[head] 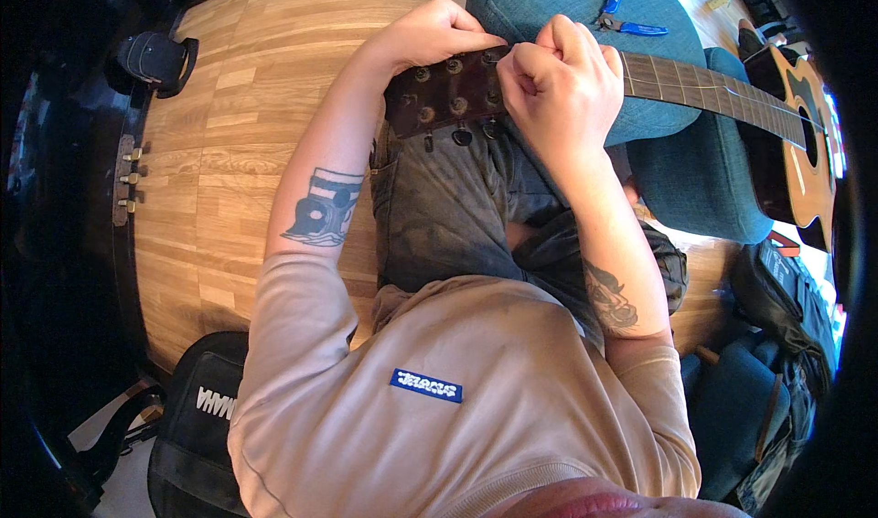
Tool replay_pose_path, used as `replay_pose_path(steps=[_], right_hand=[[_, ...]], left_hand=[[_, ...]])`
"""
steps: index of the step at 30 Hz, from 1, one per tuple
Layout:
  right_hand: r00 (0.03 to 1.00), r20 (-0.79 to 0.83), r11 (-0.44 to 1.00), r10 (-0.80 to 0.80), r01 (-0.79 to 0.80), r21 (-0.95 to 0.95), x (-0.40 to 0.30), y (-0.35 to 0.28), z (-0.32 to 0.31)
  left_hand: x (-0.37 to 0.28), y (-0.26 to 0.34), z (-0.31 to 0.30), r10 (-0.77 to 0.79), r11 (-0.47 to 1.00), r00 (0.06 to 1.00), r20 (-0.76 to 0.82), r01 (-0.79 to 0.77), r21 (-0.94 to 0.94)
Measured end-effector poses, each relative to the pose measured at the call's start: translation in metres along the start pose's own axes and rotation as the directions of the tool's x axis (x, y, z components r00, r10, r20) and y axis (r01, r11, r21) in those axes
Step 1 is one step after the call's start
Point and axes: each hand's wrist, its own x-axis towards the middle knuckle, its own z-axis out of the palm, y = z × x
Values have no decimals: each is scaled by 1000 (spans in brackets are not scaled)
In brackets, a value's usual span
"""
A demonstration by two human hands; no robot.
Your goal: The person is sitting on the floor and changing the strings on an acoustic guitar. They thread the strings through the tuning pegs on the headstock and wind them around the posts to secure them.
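Note:
An acoustic guitar lies across in front of me, its dark headstock (439, 103) at left above my thigh and its pale-topped body (799, 141) at far right. My left hand (439, 34) is closed at the headstock's far edge; its fingertips and any tuning peg there are hidden. Tuning buttons (461, 136) show along the near edge. My right hand (566, 82) is curled in a fist over the nut end of the fretboard (693, 86). A thin, slack guitar string (675, 82) runs along the fretboard into that fist; the grip itself is hidden.
Blue-handled cutters (627, 21) lie spread on a teal upholstered seat (542, 4) beyond the neck. Another teal cushioned piece (706, 182) sits under the guitar body. A black Yamaha bag (195, 442) stands at lower left, piano pedals (129, 178) at left, and a dark bag (772, 278) at right.

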Motion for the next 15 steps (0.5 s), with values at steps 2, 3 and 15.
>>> replay_pose_path(steps=[2,3,15], right_hand=[[1000,-1,1000,2,-2,-12,-1,2,0],[1000,-4,1000,2,-2,-8,0,1,0],[1000,-4,1000,10,-10,1,0,-1,0]], left_hand=[[-10,6,1,43,982,997,-63,-54,-183],[-16,11,0,58,959,994,-98,-83,-271],[-4,-1,2,278,931,960,21,-264,-253]])
